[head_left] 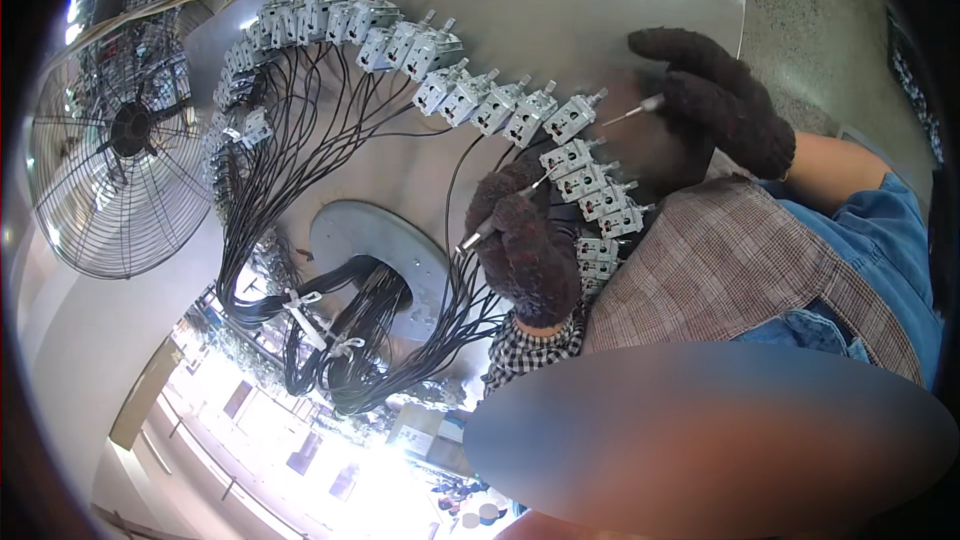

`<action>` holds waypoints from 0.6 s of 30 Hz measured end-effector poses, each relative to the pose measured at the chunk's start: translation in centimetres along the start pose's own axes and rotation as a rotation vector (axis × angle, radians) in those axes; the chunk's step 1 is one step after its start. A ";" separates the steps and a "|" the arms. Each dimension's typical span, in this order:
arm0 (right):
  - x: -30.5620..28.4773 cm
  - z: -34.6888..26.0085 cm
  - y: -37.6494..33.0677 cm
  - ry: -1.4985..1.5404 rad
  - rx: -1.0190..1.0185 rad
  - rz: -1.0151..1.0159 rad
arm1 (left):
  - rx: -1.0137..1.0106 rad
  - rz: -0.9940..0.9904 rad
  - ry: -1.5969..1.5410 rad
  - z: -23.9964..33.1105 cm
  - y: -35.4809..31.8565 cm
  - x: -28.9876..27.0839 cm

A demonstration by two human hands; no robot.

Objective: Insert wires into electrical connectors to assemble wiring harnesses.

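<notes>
My left hand [525,240], in a dark fuzzy glove, is closed around a slim tool [481,235] with a metallic handle, its thin tip up against the row of parts. My right hand [725,95], gloved alike, pinches a slim pointed tool [650,104] with a pale handle; one finger is stretched out above it. That tool's tip is just right of a small boxy light-grey part [571,118] with a metal stub. Several such parts curve along the table, with black cables [300,165] running from many of them. My left hand hides some parts.
The metal table [560,10] has a round grey plate [335,240] with a hole that the cables pass through. White ties [305,318] bundle them. A caged fan [130,130] stands at the left. A plaid apron [720,260] covers my front, close to the table edge.
</notes>
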State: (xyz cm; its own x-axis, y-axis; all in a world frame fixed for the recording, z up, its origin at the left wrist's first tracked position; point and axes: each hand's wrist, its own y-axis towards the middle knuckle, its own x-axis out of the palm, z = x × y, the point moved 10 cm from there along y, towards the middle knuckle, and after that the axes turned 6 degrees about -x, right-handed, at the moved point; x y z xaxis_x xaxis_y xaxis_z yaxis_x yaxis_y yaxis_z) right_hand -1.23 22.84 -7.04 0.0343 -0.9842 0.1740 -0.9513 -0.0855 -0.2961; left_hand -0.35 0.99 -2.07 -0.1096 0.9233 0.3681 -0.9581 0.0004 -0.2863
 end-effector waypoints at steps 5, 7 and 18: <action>0.8 0.4 -0.8 -0.044 -0.025 0.007 | 0.014 0.117 -0.009 -1.0 -0.2 -2.1; 1.2 1.1 -1.0 0.060 0.068 0.006 | 0.019 0.087 -0.006 -1.0 0.1 -2.0; 2.2 -0.1 -1.0 -0.042 -0.191 -0.031 | -0.102 0.130 -0.116 -1.8 0.1 -1.7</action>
State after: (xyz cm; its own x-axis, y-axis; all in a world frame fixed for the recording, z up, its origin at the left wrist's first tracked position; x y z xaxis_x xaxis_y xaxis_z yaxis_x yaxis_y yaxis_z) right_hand -0.22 20.74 -6.27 0.0738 -0.9874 0.1400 -0.9902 -0.0893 -0.1072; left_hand 0.16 0.13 -4.27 -0.2664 0.8675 0.4202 -0.9029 -0.0720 -0.4239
